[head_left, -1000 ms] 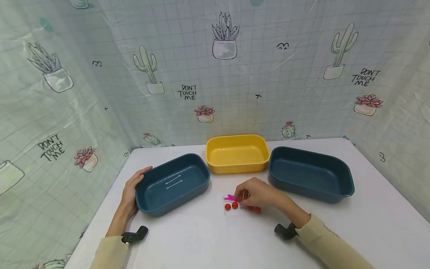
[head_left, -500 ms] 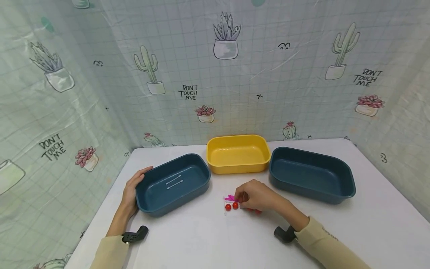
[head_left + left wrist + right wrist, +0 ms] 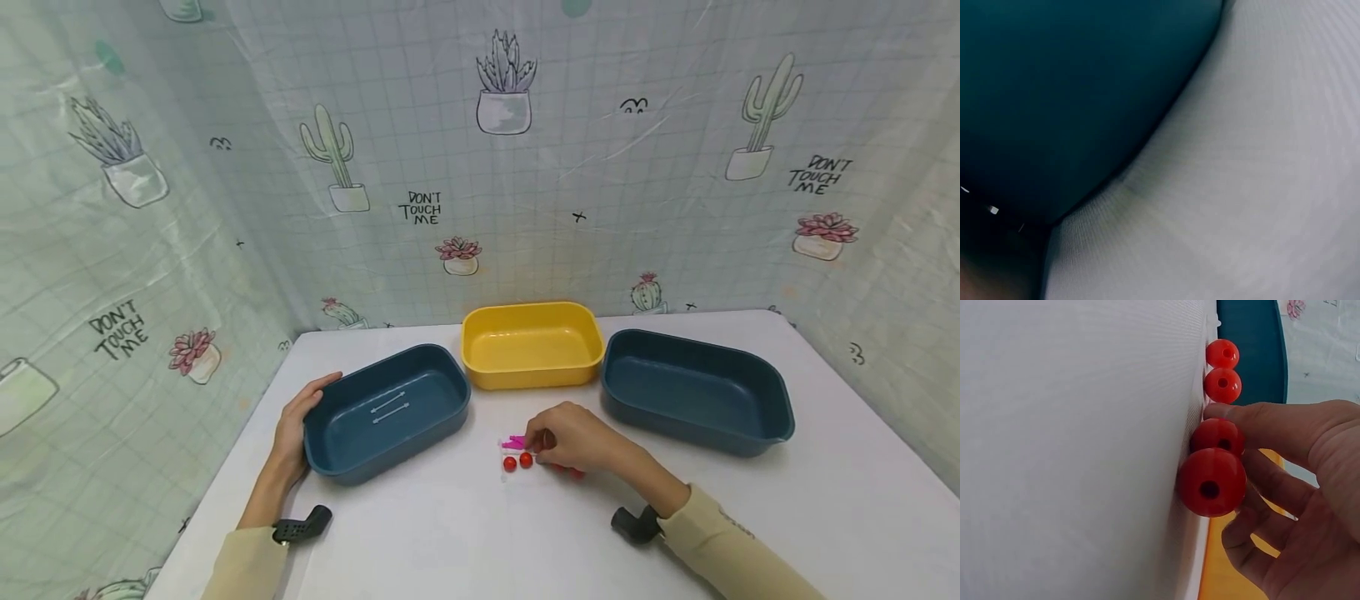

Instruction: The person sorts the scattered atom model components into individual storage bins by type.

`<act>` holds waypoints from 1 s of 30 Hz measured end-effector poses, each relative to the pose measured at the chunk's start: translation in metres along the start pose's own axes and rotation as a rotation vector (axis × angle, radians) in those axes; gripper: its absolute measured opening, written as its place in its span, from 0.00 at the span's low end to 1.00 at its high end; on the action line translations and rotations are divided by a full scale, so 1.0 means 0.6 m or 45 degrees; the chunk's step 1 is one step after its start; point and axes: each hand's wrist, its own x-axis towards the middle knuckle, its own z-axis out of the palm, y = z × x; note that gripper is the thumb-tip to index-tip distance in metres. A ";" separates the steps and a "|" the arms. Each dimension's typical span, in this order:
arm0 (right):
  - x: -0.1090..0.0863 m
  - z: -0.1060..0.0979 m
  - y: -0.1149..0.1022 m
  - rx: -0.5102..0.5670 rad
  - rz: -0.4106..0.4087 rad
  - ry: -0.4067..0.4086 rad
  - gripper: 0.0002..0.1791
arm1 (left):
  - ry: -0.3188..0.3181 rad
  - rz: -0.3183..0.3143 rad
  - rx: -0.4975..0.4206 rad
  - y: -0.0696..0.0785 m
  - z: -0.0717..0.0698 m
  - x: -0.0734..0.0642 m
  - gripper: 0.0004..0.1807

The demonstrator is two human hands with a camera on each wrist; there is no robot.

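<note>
My left hand (image 3: 291,429) lies along the outer left wall of a dark blue tray (image 3: 397,447), its fingers up at the rim. Two thin pale sticks (image 3: 391,412) with knobbed ends rest on that tray's floor. My right hand (image 3: 579,437) is low over the table with curled fingers, at small bright pink pieces (image 3: 513,442). Several round red beads with holes lie beside it; a near bead (image 3: 1212,482) and a farther bead (image 3: 1223,385) sit on either side of the thumb (image 3: 1254,422). Whether the fingertips pinch something, I cannot tell.
A yellow tray (image 3: 532,379) stands at the back middle, and a second dark blue tray (image 3: 690,425) is to its right. A thin whitish stick (image 3: 502,467) lies left of the beads. A printed curtain (image 3: 525,183) hangs behind the white table (image 3: 450,542).
Little differs. My right hand has shifted very slightly at the pink pieces and covers more of the right-hand beads. My left hand stays against the blue tray.
</note>
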 end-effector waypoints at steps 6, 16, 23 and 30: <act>-0.001 -0.003 0.001 0.052 0.003 0.003 0.05 | -0.008 0.000 -0.003 0.000 0.001 -0.001 0.29; -0.007 -0.024 0.006 0.212 0.009 0.030 0.06 | -0.015 0.002 0.002 0.002 0.001 -0.003 0.30; -0.008 -0.032 0.014 0.288 -0.010 0.061 0.06 | -0.017 0.003 -0.001 0.003 0.002 0.001 0.29; -0.008 -0.032 0.018 0.309 -0.013 0.103 0.07 | -0.017 0.009 -0.001 0.004 0.002 -0.002 0.29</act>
